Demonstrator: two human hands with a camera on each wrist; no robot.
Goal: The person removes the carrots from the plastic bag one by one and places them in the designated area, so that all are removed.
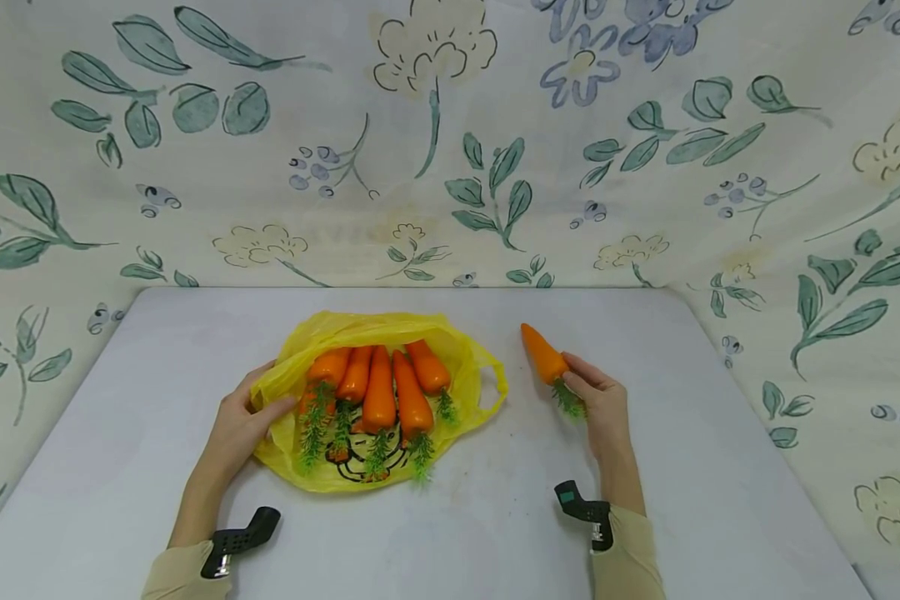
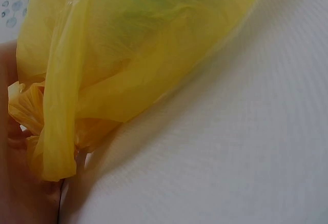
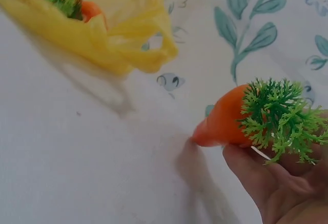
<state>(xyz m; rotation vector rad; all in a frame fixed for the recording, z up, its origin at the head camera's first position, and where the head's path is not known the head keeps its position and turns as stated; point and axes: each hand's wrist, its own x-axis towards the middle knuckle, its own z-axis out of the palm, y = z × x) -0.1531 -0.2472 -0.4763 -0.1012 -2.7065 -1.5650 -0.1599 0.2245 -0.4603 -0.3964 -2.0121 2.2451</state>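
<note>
Head view: left hand (image 1: 242, 423) grips yellow bag (image 1: 367, 327) at edge; right hand (image 1: 606, 407) pinches carrot (image 1: 543, 356).

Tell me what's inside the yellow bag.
Several orange carrots with green tops lie in the yellow bag. Its upper side covers some far ends; anything deeper is hidden.

1. Left hand (image 1: 242, 421): most fingers hidden behind yellow bag (image 1: 375, 327); cropped by left wrist view's left edge.
2. Bagged carrots (image 1: 379, 396), right of that hand: some tips under bag's upper layer, total unclear.
3. Black print (image 1: 352, 477) beneath them: partly covered.
4. Right hand (image 3: 287, 188): partly behind held carrot's greens (image 3: 277, 121), cropped in right wrist view.
</note>
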